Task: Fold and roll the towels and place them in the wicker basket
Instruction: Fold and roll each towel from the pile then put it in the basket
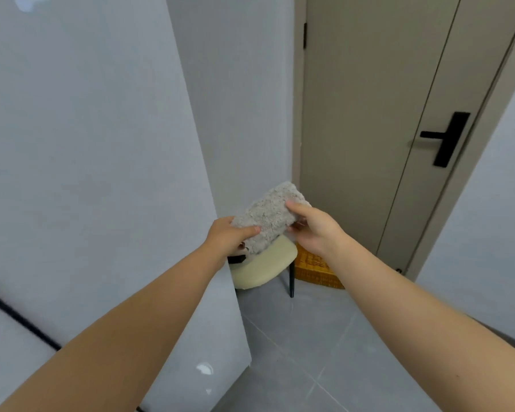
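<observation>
A rolled, fluffy grey-beige towel [269,217] is held in the air between both hands, above a chair. My left hand [228,234] grips its near left end, thumb on top. My right hand [311,227] grips its right side, thumb on top and fingers curled underneath. The wicker basket [312,270] stands on the floor in the corner, below and right of the towel, mostly hidden behind my right wrist; its inside is not visible.
A cream padded chair [265,267] with black legs stands under the towel, with a small black object [237,259] on its seat. A grey wall panel [101,173] fills the left. A beige door [384,114] with a black handle is shut behind the basket. Grey tiled floor [309,352] lies below.
</observation>
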A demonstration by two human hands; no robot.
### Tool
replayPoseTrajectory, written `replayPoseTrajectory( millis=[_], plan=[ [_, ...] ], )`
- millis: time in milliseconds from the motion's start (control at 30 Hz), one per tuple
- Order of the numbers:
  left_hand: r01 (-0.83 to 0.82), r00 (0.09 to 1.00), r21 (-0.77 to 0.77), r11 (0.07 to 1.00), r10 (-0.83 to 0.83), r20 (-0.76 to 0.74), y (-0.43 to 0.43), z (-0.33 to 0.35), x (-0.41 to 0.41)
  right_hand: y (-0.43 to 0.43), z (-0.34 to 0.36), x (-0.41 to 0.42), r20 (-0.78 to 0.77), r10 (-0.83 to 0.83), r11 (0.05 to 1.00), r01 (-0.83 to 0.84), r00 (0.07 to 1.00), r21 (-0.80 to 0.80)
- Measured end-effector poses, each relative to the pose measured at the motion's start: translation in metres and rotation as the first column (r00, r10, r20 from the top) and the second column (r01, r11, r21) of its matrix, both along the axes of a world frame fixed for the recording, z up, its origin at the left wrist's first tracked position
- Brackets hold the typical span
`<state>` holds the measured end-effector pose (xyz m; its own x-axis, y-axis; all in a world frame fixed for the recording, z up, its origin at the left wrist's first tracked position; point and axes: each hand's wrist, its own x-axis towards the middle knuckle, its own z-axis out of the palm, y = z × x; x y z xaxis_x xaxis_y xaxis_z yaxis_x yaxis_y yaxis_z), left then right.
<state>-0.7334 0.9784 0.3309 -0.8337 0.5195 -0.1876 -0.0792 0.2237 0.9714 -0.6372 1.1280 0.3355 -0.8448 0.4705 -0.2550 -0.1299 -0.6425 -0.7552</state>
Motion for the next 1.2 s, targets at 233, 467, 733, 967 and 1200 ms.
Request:
replayPoseTrajectory(
  millis=[233, 467, 733, 967, 1200],
  plan=[
    [0.169, 0.984, 0.049, 0.984, -0.172, 0.047, 0.145, -0.035, -0.103, 0.12, -0.024, -0.071, 0.091, -0.194, 0.974, 0.181, 0.977, 0.136],
    [0.245, 0.898, 0.197, 0.949, -0.299, 0.324, 0.287, -0.068, -0.183, 0.246, -0.026, -0.173, 0.078, -0.246, 0.969, 0.243, 0.966, 0.056],
    [0.343, 0.822, 0.174, 0.923, -0.385, 0.419, 0.409, -0.094, -0.241, 0.368, -0.064, -0.214, 0.197, -0.361, 0.931, 0.364, 0.911, 0.022],
    [0.339, 0.827, 0.081, 0.937, -0.338, 0.449, 0.521, -0.145, -0.283, 0.491, -0.13, -0.267, 0.266, -0.295, 0.946, 0.319, 0.918, -0.053],
    [0.127, 0.81, 0.001, 0.992, -0.104, 0.578, 0.656, -0.224, -0.308, 0.639, -0.217, -0.319, 0.302, -0.071, 0.979, 0.125, 0.951, -0.162]
  ],
)
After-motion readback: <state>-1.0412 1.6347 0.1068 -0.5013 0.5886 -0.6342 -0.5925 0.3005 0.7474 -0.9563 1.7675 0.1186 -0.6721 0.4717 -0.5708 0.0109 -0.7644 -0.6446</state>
